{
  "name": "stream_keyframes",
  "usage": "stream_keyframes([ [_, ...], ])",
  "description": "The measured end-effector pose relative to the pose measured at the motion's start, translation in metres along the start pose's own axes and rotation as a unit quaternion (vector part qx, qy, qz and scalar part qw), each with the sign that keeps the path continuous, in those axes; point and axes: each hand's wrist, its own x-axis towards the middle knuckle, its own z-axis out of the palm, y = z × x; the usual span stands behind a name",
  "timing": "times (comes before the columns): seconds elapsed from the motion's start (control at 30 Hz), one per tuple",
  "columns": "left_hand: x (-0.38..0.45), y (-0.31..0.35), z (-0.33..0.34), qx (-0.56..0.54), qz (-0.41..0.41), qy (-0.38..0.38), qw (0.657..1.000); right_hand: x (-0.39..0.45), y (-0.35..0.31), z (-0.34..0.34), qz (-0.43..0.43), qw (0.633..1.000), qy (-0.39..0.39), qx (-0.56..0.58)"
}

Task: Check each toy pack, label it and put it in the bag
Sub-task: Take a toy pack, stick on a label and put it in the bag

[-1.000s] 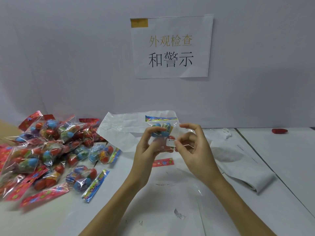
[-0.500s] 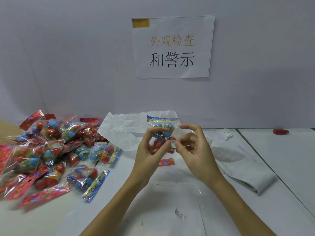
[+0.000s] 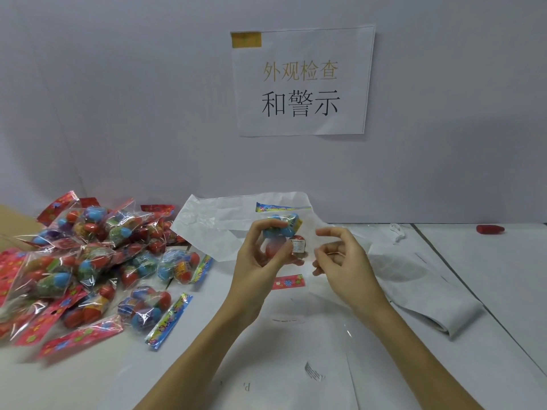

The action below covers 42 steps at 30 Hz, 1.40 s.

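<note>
The left hand (image 3: 260,258) grips a toy pack (image 3: 284,232) and holds it up above the tabletop (image 3: 488,276), thumb and fingers curled round the clear wrapper with its blue and red toys inside. A small white warning label (image 3: 298,245) sits on the pack's lower right face, so the labelling step looks done or nearly so. The right hand (image 3: 340,255) hangs just beside the pack, apart from it, fingers loosely curled and holding nothing that can be made out. The white bag (image 3: 225,220) lies behind the hands, its mouth hard to read from here. A pile of toy packs (image 3: 88,255) waits at the left. Next, I judge, the label wants a firm press, then the pack must go into the bag, which calls for finding and parting its opening.
</note>
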Motion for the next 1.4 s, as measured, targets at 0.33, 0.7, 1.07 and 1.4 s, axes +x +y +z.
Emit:
stream_keyframes([
  [0.33, -0.002, -0.002, 0.001, -0.009, 0.012, -0.055, 0.998, -0.003, -0.003, 0.003, 0.022, 0.994, -0.055, 0.087],
  [0.7, 0.012, 0.0, -0.019, -0.078, -0.135, 0.043, 0.987, 0.002, 0.003, -0.003, -0.008, 0.994, -0.103, 0.021],
  [1.07, 0.014, 0.009, -0.019, -0.084, -0.151, 0.072, 0.982, 0.002, 0.003, -0.001, 0.059, 0.983, -0.098, 0.141],
  [1.4, 0.012, -0.002, -0.007, -0.097, -0.175, 0.06, 0.978, -0.003, 0.014, 0.006, -0.326, 0.903, 0.072, -0.269],
])
